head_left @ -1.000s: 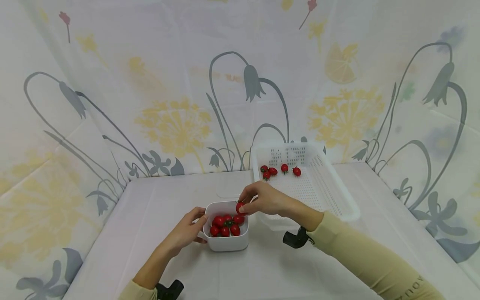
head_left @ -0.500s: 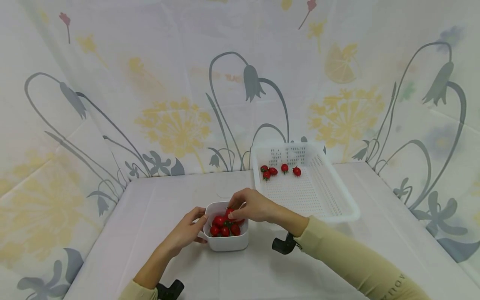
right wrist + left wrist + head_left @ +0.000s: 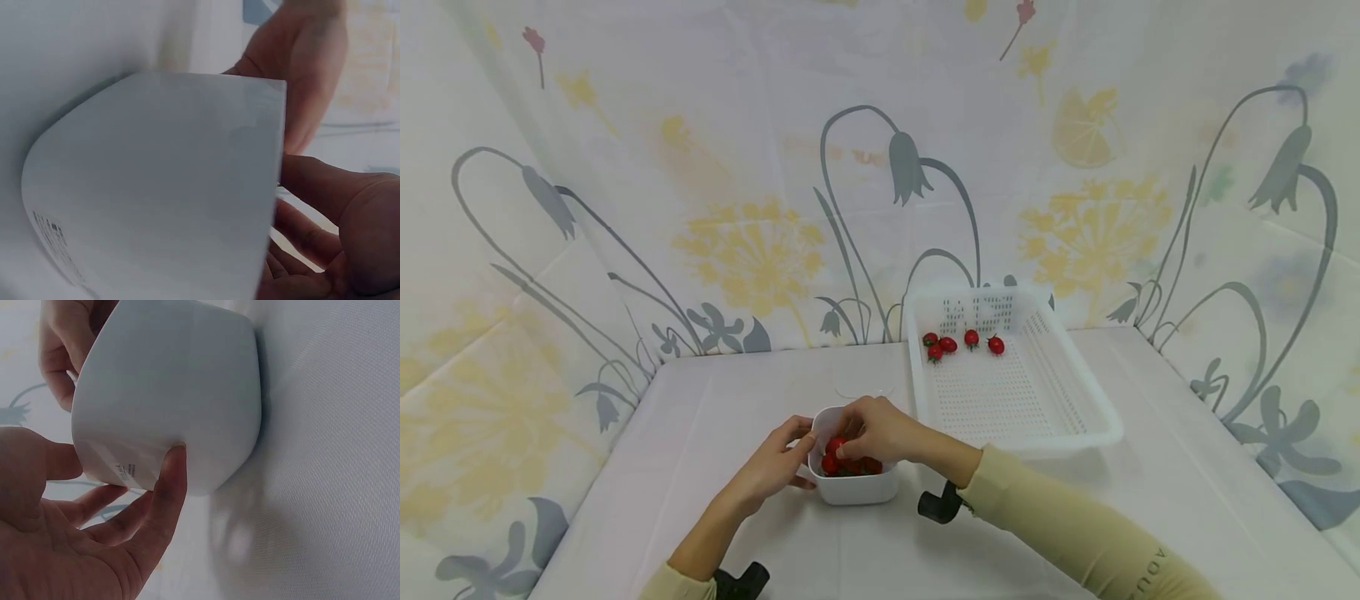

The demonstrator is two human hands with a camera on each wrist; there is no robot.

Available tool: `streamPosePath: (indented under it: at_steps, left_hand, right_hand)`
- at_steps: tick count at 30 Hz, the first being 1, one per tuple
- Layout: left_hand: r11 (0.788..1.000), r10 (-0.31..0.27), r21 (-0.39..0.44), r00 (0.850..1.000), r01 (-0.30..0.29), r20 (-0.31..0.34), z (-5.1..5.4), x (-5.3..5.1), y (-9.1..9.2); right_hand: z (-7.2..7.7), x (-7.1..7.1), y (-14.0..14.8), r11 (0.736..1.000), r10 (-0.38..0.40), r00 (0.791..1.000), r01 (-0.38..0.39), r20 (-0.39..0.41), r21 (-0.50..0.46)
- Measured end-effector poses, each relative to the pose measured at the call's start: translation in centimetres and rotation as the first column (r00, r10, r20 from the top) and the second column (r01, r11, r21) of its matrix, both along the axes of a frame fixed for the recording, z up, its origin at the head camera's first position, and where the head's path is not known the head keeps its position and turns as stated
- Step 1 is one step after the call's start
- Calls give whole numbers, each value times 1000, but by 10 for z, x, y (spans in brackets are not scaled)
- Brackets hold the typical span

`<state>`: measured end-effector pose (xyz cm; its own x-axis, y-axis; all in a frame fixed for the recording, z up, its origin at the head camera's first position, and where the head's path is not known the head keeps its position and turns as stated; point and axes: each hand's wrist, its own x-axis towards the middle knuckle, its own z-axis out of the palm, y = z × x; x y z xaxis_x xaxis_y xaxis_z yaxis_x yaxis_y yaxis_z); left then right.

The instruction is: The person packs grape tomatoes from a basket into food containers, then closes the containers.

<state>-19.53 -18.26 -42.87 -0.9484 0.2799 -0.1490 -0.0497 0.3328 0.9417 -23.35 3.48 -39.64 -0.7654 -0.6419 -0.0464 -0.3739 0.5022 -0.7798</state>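
Observation:
My left hand (image 3: 772,467) grips the left side of a white container (image 3: 859,492), thumb at its rim and bent fingers against the outer wall; the left wrist view shows those fingertips (image 3: 174,465) on the smooth side. Several cherry tomatoes (image 3: 871,466) lie inside. My right hand (image 3: 883,433) reaches over the right rim, fingers down in the container, and pinches a cherry tomato (image 3: 837,444) above the others. In the right wrist view the container wall (image 3: 156,181) hides the fingertips and tomatoes from sight.
A white perforated basket (image 3: 1093,408) stands behind and to the right, with several cherry tomatoes (image 3: 948,345) near its far left corner. White cloth covers the table (image 3: 700,417). A flower-patterned curtain (image 3: 760,167) rises behind and at the sides.
My right hand has moved left and down with the cherry tomato, from the container's right rim into it. My left hand has stayed in place on the container.

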Motion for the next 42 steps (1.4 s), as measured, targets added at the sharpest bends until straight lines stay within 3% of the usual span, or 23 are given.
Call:
streamPosePath:
  at_steps: [16,30,35,42]
  left_hand:
    - [1000,-8,11,1000,8,-4,0,0,0]
    - [1000,-1,5,1000,1,-4,-2,0,-1]
    - [1000,5,4,1000,-4,-7,-2,-1,-1]
    - [1000,7,-4,1000,-7,-6,-2,-1,0]
  right_hand:
    - [-4,5,-10,983,59,984,-28,-166,181]
    - [-1,3,-7,968,148,981,-118,-123,223]
    - [10,6,1,969,173,978,-148,-116,195]
    - [33,12,25,980,157,987,-151,-43,128]
